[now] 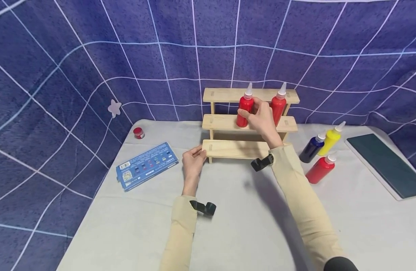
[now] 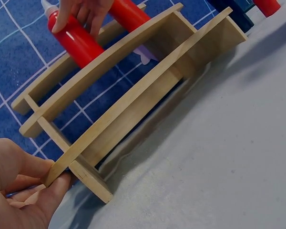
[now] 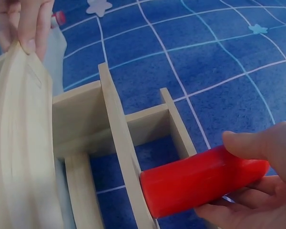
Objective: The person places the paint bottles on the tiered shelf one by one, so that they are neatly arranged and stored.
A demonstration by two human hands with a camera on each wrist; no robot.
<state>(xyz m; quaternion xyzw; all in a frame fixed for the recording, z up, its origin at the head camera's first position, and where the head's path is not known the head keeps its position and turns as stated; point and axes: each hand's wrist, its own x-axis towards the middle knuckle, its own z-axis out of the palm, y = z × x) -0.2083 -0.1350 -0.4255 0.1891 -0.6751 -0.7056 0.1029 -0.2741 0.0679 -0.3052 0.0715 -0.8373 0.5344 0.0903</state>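
A three-tier wooden shelf (image 1: 235, 149) stands at the back of the table. My left hand (image 1: 193, 162) pinches the left end of its lowest board between thumb and fingers, as the left wrist view shows closely. My right hand (image 1: 264, 119) grips a red squeeze bottle (image 1: 243, 111) with a white pointed nozzle. The bottle is upright, its base right at the middle board (image 3: 119, 138). A second red bottle (image 1: 277, 107) stands on the same board to the right, partly hidden behind my right hand.
To the right of the shelf are a dark blue bottle (image 1: 311, 149), a yellow bottle (image 1: 330, 141) and another red bottle (image 1: 319, 171). A dark tablet-like panel (image 1: 387, 163) lies beyond them. Left are a blue box (image 1: 148, 165) and a small red jar (image 1: 138, 133). A blue curtain (image 1: 167, 60) hangs behind.
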